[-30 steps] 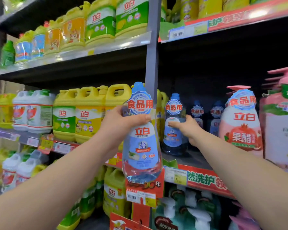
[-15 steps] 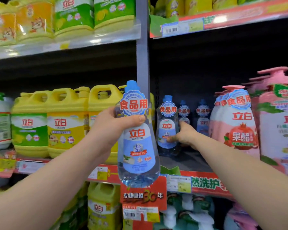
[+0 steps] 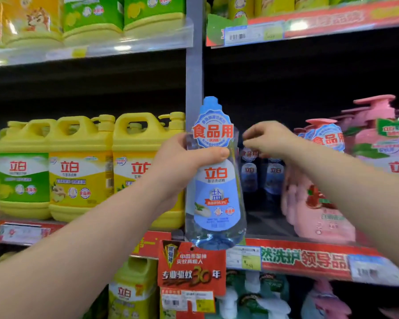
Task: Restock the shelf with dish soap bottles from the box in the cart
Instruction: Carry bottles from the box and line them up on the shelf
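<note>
My left hand (image 3: 184, 164) grips a clear dish soap bottle (image 3: 217, 194) by its neck; the bottle has a blue label and a round blue neck tag. It hangs upright in front of the grey shelf post (image 3: 194, 84), its base level with the red shelf edge (image 3: 304, 259). My right hand (image 3: 270, 139) hovers just right of the bottle's neck with fingers loosely bent and nothing visible in them. Below and behind that hand, two matching blue bottles (image 3: 249, 173) stand far back on the dark shelf.
Pink pump bottles (image 3: 318, 203) fill the right of the same shelf. Yellow handled jugs (image 3: 78, 166) stand left of the post. More yellow and green jugs line the shelf above (image 3: 92, 21). A red promo card (image 3: 191, 268) hangs below the shelf edge. The cart and box are out of view.
My right hand has lifted off the blue bottle on the shelf and come up and back beside the held bottle's neck. The view has moved closer to the shelf.
</note>
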The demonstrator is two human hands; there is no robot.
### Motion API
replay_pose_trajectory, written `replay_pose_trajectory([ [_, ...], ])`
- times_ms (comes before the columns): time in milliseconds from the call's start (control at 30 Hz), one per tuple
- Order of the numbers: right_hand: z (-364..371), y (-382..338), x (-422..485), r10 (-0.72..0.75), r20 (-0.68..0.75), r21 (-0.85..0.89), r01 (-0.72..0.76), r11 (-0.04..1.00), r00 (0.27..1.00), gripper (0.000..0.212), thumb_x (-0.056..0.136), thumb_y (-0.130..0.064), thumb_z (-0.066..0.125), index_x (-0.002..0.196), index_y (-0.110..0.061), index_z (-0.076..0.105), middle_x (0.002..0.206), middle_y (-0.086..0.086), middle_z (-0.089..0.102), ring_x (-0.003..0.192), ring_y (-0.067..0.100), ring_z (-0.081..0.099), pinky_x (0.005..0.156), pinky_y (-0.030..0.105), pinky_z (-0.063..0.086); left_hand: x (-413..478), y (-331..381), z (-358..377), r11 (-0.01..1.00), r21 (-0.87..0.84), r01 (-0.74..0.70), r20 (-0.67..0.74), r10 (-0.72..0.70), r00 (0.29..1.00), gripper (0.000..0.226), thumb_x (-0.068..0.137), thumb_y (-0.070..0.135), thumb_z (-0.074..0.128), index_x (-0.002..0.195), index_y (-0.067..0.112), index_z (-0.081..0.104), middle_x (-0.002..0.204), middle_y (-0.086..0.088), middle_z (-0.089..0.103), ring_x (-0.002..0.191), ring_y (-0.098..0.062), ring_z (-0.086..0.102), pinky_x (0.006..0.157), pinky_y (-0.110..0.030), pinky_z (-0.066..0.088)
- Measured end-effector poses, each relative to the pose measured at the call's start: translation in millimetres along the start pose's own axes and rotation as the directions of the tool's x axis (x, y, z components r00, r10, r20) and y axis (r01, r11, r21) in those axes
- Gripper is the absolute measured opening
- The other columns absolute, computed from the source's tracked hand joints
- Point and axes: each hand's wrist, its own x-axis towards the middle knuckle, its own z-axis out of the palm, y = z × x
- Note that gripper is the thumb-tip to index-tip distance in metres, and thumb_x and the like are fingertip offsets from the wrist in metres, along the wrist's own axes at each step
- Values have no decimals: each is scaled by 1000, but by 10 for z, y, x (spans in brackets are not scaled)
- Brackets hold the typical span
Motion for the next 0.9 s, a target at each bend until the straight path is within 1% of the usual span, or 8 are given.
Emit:
replay_pose_trajectory([
  [67, -257, -170, -61, -22, 20, 81, 20, 996, 1000, 13, 89, -28, 56, 90, -22, 67, 83, -3, 67, 73, 11, 63, 61, 24, 51, 109, -27, 149, 1000, -13, 3, 16, -2, 1000, 19, 70, 8, 77, 82, 18, 65, 69, 6, 74, 62, -9, 71, 50, -17, 51],
  [133, -422, -288, -141, -8, 75, 176, -6, 984, 997, 31, 93, -45, 45, 81, -23, 64, 79, -4, 68, 66, 9, 64, 62, 26, 51, 233, -65, 291, 1000, 2, 9, 18, -9, 1000, 23, 69, 10, 79, 87, 15, 67, 73, 6, 75, 66, -10, 71, 55, -20, 54],
  [267, -542, -300, -332, 21, 315, 190, -85, 978, 949, 43, 85, -64, 42, 86, -27, 63, 81, -9, 74, 66, 5, 67, 61, 26, 51, 442, -208, 523, 996, 35, 80, -8, -80, 997, 48, 67, 12, 82, 110, 7, 60, 102, -7, 71, 87, -22, 70, 81, -38, 57],
  [467, -360, -66, -351, 70, 324, -40, -60, 997, 944, 47, 74, -39, 74, 110, -21, 50, 110, -4, 61, 96, 10, 62, 66, 28, 53, 557, -520, 673, 990, 92, 109, -9, -109, 994, 57, 68, 9, 80, 113, 15, 47, 98, 0, 63, 82, -11, 64, 67, -26, 54],
  [667, -250, -63, -224, 114, 293, -39, -107, 993, 949, 40, 78, -25, 74, 111, -16, 54, 98, 1, 63, 77, 9, 64, 51, 22, 50, 604, -482, 608, 935, 353, 17, 76, -47, 996, 101, 69, 19, 80, 147, 25, 16, 130, 1, 48, 101, -10, 58, 79, -26, 53],
  [733, -227, -72, -188, 142, 289, -50, -133, 990, 947, 30, 80, -21, 72, 103, -15, 55, 84, 0, 61, 58, 6, 62, 39, 16, 43, 517, -411, 525, 761, 613, -211, 139, 158, 978, 97, 71, 28, 77, 147, 26, 18, 142, -1, 36, 115, -13, 48, 91, -32, 49],
  [800, -178, -77, -157, 179, 247, -79, -164, 983, 952, 29, 81, -19, 71, 104, -12, 54, 80, 1, 58, 57, 9, 56, 34, 14, 39, 407, -365, 405, 411, 797, -443, 259, 430, 865, 71, 75, 32, 69, 138, 16, 39, 139, -6, 43, 121, -23, 47, 95, -41, 46],
  [900, -80, -61, -101, 232, 165, -127, -213, 969, 958, 43, 82, -18, 71, 118, -7, 50, 81, 4, 52, 61, 13, 51, 37, 20, 41, 381, -417, 189, -33, 910, -413, 382, 451, 807, 55, 75, 37, 62, 125, 12, 56, 137, -15, 50, 131, -36, 40, 106, -54, 30],
])
